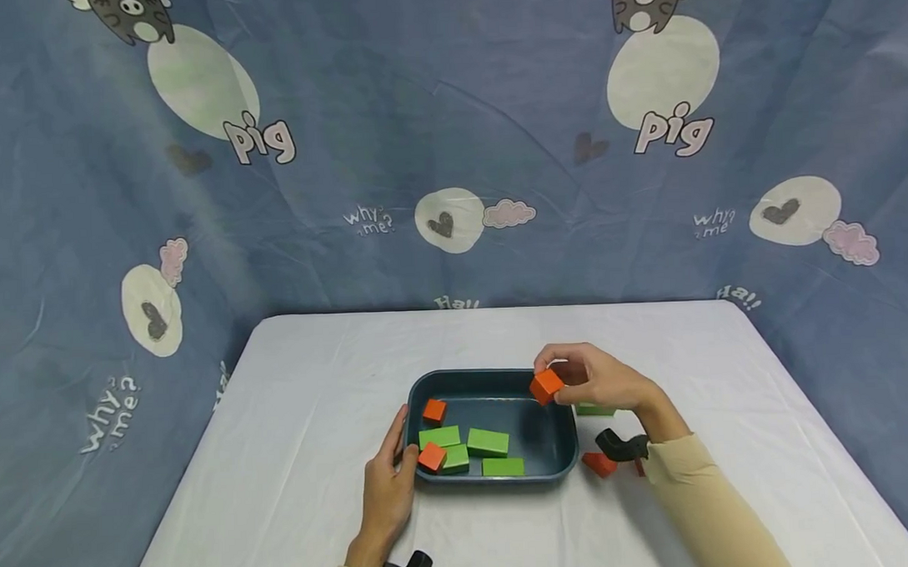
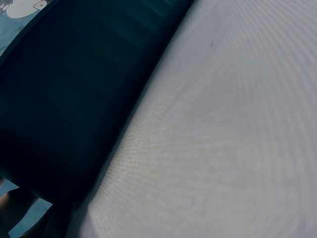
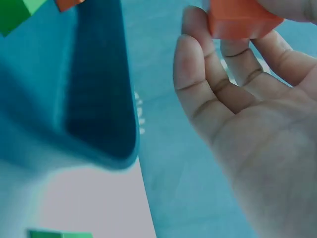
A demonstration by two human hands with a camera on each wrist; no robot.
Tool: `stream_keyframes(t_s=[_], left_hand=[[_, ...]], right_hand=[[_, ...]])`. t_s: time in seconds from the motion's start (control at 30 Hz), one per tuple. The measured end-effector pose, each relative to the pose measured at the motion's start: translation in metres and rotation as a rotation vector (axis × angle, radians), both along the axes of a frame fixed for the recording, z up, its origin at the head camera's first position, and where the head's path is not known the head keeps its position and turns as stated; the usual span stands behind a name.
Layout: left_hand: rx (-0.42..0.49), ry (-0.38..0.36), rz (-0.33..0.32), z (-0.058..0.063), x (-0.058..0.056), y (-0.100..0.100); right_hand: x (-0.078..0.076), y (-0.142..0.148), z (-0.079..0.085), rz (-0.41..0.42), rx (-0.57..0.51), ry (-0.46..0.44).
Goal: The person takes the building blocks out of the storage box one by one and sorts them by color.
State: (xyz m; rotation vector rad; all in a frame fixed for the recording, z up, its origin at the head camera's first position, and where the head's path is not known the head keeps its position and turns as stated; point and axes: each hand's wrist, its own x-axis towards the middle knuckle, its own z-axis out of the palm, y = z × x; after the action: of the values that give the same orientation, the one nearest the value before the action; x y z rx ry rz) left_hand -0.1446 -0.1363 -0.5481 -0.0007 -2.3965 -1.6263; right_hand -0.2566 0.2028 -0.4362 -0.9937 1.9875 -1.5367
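Note:
An orange block [image 1: 546, 386] is pinched between the thumb and fingers of my right hand [image 1: 596, 383], above the right end of a dark blue tray [image 1: 536, 472]. In the right wrist view the orange block [image 3: 242, 20] sits at the fingertips, beside the tray wall [image 3: 99, 89]. My left hand [image 1: 389, 490] rests against the tray's left end, its fingers fairly straight along the outside and the thumb at the near corner. Inside the tray lie several green blocks [image 1: 488, 442] and two orange blocks [image 1: 434, 411], one leaning on the green ones.
Right of the tray, a green block [image 1: 595, 410] lies partly behind my right hand. Nearer, a red-orange block [image 1: 599, 464] and a sliver of another [image 1: 640, 467] show by the right wrist strap. White cloth [image 1: 315, 388] covers the table; a patterned blue curtain [image 1: 388, 111] hangs behind.

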Motion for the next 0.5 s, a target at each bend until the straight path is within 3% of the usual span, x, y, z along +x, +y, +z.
stream_keyframes(t_s=[0.5], left_hand=[[0.019, -0.003, 0.002, 0.001, 0.000, 0.002]], right_hand=[[0.014, 0.046, -0.002, -0.128, -0.102, 0.016]])
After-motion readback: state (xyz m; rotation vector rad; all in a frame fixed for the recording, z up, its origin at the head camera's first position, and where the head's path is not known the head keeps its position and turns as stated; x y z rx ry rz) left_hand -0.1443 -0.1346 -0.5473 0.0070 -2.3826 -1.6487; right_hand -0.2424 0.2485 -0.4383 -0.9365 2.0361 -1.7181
